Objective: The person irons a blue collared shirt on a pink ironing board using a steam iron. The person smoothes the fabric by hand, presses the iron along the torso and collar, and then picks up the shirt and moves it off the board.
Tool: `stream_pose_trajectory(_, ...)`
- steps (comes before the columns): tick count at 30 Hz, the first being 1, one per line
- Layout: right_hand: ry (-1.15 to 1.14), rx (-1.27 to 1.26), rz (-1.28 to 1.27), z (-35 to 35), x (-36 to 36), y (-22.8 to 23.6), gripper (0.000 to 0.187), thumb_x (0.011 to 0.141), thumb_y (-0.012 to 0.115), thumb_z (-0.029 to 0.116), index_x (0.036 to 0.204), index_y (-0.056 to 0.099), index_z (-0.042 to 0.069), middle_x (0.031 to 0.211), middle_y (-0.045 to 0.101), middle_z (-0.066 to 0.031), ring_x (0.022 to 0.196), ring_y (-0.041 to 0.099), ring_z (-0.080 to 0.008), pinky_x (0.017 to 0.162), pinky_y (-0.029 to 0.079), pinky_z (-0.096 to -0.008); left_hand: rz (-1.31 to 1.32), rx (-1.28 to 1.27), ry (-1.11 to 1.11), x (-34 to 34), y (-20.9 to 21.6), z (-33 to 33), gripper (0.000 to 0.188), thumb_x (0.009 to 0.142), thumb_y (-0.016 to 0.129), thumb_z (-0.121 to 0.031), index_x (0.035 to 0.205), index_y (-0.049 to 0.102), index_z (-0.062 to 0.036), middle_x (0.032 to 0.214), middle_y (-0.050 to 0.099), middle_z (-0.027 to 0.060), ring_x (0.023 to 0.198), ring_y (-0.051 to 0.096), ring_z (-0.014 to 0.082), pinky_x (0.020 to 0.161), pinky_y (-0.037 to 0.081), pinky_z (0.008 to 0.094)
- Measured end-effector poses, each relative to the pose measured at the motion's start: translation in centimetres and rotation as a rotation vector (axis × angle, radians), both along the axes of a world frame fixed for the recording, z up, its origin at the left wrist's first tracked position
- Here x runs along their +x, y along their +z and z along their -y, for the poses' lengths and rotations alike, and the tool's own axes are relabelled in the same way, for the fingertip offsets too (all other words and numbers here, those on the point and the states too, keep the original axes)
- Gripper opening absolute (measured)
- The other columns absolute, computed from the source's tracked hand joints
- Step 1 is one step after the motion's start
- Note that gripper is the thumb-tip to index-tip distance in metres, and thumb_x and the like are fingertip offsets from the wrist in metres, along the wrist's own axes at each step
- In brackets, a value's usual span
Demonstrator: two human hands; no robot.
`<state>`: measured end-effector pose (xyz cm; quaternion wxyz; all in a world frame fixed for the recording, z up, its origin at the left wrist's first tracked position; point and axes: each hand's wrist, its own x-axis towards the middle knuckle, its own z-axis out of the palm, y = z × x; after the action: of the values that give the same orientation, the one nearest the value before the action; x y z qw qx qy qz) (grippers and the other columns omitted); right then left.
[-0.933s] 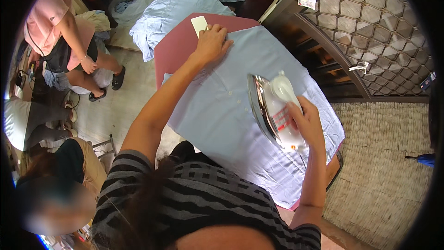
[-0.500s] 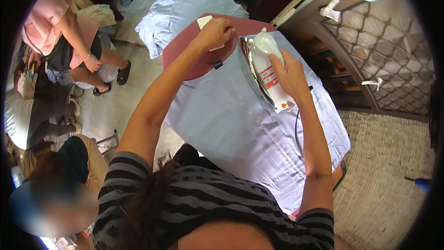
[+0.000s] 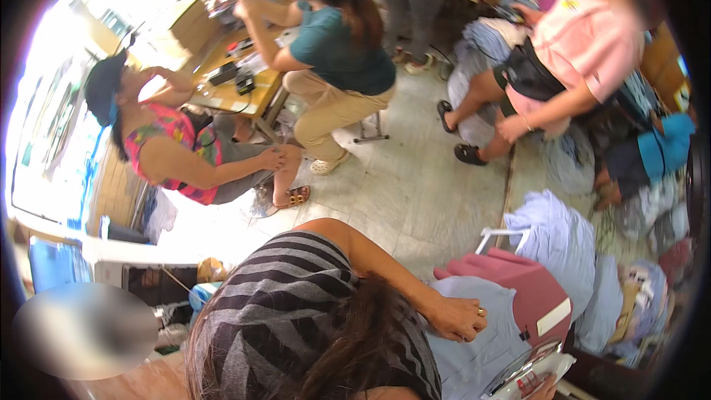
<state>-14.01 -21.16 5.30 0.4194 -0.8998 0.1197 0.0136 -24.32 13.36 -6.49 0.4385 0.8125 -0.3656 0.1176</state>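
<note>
A light blue buttoned shirt (image 3: 468, 363) lies over a mauve-covered ironing board (image 3: 535, 287) at the lower right. My left hand (image 3: 458, 318) rests on the cloth with its fingers curled under; whether it pinches any fabric is hidden. A ring shows on one finger. At the bottom edge, partly cut off, my right hand (image 3: 546, 387) grips the white iron (image 3: 539, 372), whose shiny soleplate edge is beside the shirt's dark tag. A pale rectangular piece (image 3: 554, 316) lies on the board's bare mauve part, beyond the iron.
Light blue cloth (image 3: 557, 241) is piled past the board. A person in pink (image 3: 581, 44) stands at the right. Two people sit by a wooden table (image 3: 255, 96) at the far left. A white appliance (image 3: 141, 255) is at the lower left, and tiled floor (image 3: 415, 200) lies between.
My view has swung far to the left. My left hand has left the pale piece and now lies on the shirt. My right hand still holds the iron.
</note>
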Motion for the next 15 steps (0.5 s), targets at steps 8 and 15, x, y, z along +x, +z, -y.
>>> stream_pose_trajectory(8, 0.064, 0.021, 0.082, -2.4, 0.4, 1.9, 0.048, 0.103, 0.05, 0.038, 0.092, 0.061, -0.007, 0.072, 0.06, -0.0102, 0.062, 0.056, -0.0176, 0.054, 0.047, -0.0345, -0.279, -0.095, 0.185, -5.1, -1.7, -4.8, 0.012, 0.081, 0.07, -0.014, 0.09, 0.067, -0.0083, 0.098, 0.058, 0.0107, 0.1, 0.057, 0.0321, 0.085, 0.044, 0.0467)
stream_pose_trajectory(15, 0.143, -0.164, 0.361, 2.8, 4.5, -2.6, 0.05, 0.102, 0.05, 0.04, 0.09, 0.061, -0.007, 0.072, 0.059, -0.0123, 0.065, 0.055, -0.0235, 0.061, 0.048, -0.0392, -0.622, 0.2, 0.465, -11.8, -13.6, -12.9, 0.025, 0.086, 0.061, -0.03, 0.097, 0.069, -0.0093, 0.101, 0.066, 0.0168, 0.101, 0.062, 0.0384, 0.086, 0.05, 0.0507)
